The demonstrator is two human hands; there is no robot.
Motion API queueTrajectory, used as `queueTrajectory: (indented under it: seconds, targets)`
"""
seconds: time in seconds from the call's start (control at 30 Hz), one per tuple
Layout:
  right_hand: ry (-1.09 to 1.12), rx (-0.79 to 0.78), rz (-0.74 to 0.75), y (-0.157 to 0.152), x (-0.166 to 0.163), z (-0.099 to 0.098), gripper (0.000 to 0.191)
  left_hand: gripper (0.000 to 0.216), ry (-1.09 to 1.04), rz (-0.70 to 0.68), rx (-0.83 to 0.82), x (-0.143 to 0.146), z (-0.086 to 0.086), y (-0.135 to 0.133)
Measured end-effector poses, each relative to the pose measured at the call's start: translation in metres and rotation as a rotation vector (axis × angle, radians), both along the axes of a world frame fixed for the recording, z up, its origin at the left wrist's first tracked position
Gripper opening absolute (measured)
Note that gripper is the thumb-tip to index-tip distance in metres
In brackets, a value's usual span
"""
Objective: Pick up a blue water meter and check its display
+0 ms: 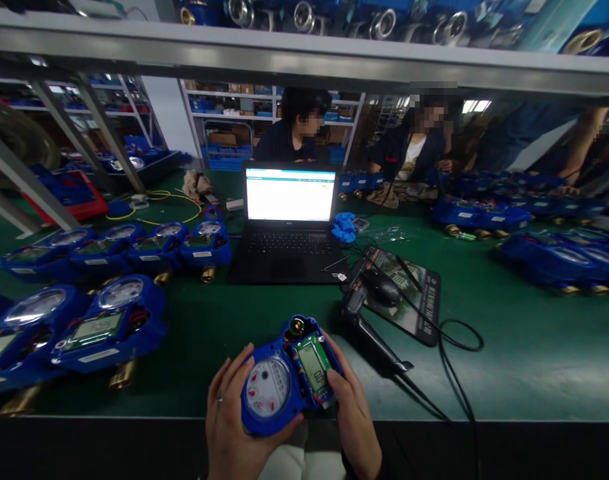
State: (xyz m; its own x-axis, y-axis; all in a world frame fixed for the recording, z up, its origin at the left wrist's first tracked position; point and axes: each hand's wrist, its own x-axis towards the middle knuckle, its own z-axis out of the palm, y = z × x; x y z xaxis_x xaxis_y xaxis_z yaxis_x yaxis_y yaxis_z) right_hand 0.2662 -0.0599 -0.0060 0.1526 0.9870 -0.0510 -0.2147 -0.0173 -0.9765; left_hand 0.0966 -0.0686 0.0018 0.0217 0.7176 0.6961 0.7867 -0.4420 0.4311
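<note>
I hold a blue water meter (284,380) in both hands just above the near edge of the green bench. It has a round white dial on its left half and a green circuit board with a small display on its right half. My left hand (231,420) wraps around the dial side, fingers curled under the body. My right hand (351,413) grips the circuit-board side, thumb resting by the display.
Several blue meters (109,327) lie in rows at left. An open laptop (289,220) stands ahead, with a mouse (384,288) on a pad and a handheld scanner (369,333) with cables to its right. More meters (559,257) lie far right. Two people sit across the bench.
</note>
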Motion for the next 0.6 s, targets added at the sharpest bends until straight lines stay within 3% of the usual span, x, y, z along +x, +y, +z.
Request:
queueTrajectory:
  seconds: [0.6]
  targets:
    - [-0.030, 0.085, 0.009, -0.0022, 0.0001, -0.0016, 0.047, 0.081, 0.015, -0.013, -0.007, -0.0004, 0.0029, -0.0036]
